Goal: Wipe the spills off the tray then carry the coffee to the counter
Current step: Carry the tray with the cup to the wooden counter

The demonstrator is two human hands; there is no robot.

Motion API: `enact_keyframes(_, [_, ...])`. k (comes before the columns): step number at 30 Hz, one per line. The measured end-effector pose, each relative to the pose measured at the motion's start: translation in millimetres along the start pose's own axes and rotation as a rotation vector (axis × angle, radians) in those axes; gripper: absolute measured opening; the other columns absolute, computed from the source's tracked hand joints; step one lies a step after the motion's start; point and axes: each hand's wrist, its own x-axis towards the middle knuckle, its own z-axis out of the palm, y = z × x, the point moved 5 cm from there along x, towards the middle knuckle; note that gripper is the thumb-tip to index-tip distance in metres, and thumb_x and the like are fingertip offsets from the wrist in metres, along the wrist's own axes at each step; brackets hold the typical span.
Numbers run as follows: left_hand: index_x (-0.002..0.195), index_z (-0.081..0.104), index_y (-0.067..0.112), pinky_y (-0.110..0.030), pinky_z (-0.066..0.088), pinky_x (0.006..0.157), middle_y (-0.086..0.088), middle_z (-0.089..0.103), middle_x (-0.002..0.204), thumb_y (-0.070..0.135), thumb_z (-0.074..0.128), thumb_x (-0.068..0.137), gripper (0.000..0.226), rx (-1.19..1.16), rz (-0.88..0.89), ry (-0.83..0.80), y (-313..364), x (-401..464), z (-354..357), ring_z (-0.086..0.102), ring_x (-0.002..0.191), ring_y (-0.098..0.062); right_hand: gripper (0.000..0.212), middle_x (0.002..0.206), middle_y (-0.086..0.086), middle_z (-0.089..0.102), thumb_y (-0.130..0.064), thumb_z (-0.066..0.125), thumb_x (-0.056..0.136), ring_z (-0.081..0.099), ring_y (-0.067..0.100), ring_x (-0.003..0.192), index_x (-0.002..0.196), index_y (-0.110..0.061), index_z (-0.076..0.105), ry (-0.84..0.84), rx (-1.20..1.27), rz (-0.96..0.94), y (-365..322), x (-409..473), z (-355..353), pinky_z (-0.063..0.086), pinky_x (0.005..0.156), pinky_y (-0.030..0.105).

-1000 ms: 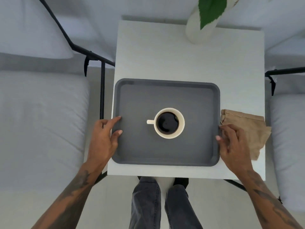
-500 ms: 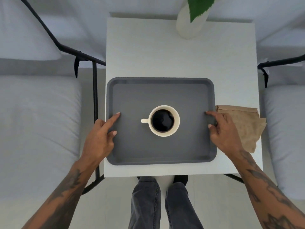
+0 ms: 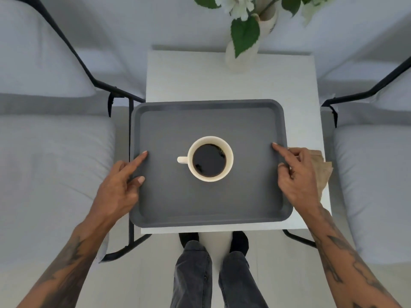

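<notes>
A dark grey tray (image 3: 209, 205) sits over the front of a small white table (image 3: 231, 83), overhanging its left edge. A cream mug of black coffee (image 3: 210, 160) stands in the tray's middle, handle pointing left. My left hand (image 3: 121, 185) grips the tray's left rim, forefinger and thumb on top. My right hand (image 3: 295, 176) grips the right rim the same way. A crumpled brown cloth (image 3: 322, 172) lies on the table just right of the tray, partly hidden behind my right hand. I see no spill on the tray.
A white vase with green leaves and white flowers (image 3: 244, 50) stands at the table's far edge. Grey cushioned chairs with black metal frames flank the table, left (image 3: 51, 165) and right (image 3: 373, 185). My legs in dark jeans (image 3: 213, 278) stand at the table's front.
Both hands closed onto the tray's side rims. The tray looks larger and now overhangs the table's left edge, as if raised toward me. The view tilted, showing more of the vase.
</notes>
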Motion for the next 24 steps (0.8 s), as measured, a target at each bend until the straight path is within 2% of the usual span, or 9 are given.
enact_keyframes(2, [0.147,0.044,0.036,-0.026,0.038,0.078,0.013,0.041,0.088,0.008,0.061,0.094,0.062,-0.045,0.003,-0.008,-7,-5,-3,0.048,0.083,0.001,0.050,0.103,0.005,0.049,-0.001,0.050,0.085,0.045,0.011,0.075,0.126,-0.024,0.065,-0.021,-0.021,0.007,0,-7,3,0.039,0.079,0.006])
enact_keyframes(4, [0.145,0.047,0.033,-0.021,0.038,0.075,0.011,0.041,0.087,0.006,0.062,0.093,0.060,-0.081,0.002,-0.013,-11,-9,-5,0.048,0.082,0.000,0.049,0.106,-0.005,0.046,-0.009,0.048,0.087,0.050,0.016,0.070,0.126,-0.035,0.063,-0.037,-0.054,0.054,3,-14,1,0.049,0.074,0.026])
enact_keyframes(5, [0.145,0.048,0.032,-0.017,0.038,0.075,0.010,0.041,0.086,0.005,0.062,0.093,0.060,-0.094,0.002,-0.020,-13,-9,-5,0.048,0.081,-0.002,0.049,0.105,-0.005,0.045,-0.007,0.049,0.088,0.050,0.013,0.068,0.126,-0.034,0.063,-0.041,-0.021,0.066,3,-18,-1,0.049,0.072,0.028])
enact_keyframes(8, [0.144,0.049,0.031,-0.005,0.036,0.072,0.008,0.041,0.084,0.004,0.063,0.093,0.059,-0.123,-0.008,-0.051,-17,-6,-5,0.047,0.079,-0.006,0.049,0.103,0.003,0.045,0.007,0.052,0.088,0.050,0.006,0.081,0.126,-0.022,0.065,-0.058,0.083,0.069,-2,-25,-6,0.040,0.073,0.006])
enact_keyframes(11, [0.144,0.049,0.029,-0.007,0.039,0.075,-0.006,0.050,0.095,0.007,0.062,0.094,0.056,-0.129,-0.011,-0.093,-14,1,-5,0.051,0.083,-0.014,0.044,0.103,0.003,0.045,0.003,0.051,0.091,0.048,-0.002,0.086,0.126,-0.021,0.064,-0.094,0.109,0.116,-1,-22,-7,0.038,0.076,0.003])
enact_keyframes(16, [0.140,0.051,0.037,-0.053,0.051,0.095,-0.017,0.052,0.104,0.024,0.062,0.094,0.050,-0.218,-0.064,-0.100,-12,27,-8,0.059,0.096,-0.039,0.040,0.102,0.003,0.045,-0.002,0.052,0.091,0.049,-0.006,0.077,0.123,-0.022,0.066,-0.098,0.107,0.171,9,1,3,0.036,0.074,-0.001])
enact_keyframes(18, [0.139,0.055,0.031,-0.045,0.050,0.096,-0.018,0.053,0.103,0.016,0.062,0.094,0.047,-0.198,-0.084,-0.063,-11,32,-2,0.057,0.094,-0.035,0.035,0.102,0.000,0.044,-0.012,0.057,0.092,0.050,-0.002,0.081,0.122,-0.025,0.066,-0.143,0.128,0.215,18,3,9,0.038,0.077,0.001])
enact_keyframes(20, [0.137,0.058,0.024,-0.026,0.044,0.084,-0.012,0.051,0.096,0.010,0.059,0.096,0.044,-0.126,-0.100,-0.045,-8,30,8,0.053,0.087,-0.024,0.033,0.104,-0.001,0.044,-0.031,0.067,0.088,0.052,0.008,0.090,0.122,-0.031,0.066,-0.220,0.171,0.307,28,-3,15,0.042,0.084,0.012])
enact_keyframes(24, [0.137,0.060,0.025,-0.030,0.039,0.084,-0.007,0.059,0.105,0.024,0.061,0.096,0.042,-0.049,-0.190,-0.112,-11,23,22,0.058,0.096,-0.024,0.046,0.112,0.002,0.049,-0.043,0.075,0.079,0.053,0.014,0.103,0.122,-0.029,0.067,-0.352,0.173,0.417,38,-24,26,0.038,0.080,0.010])
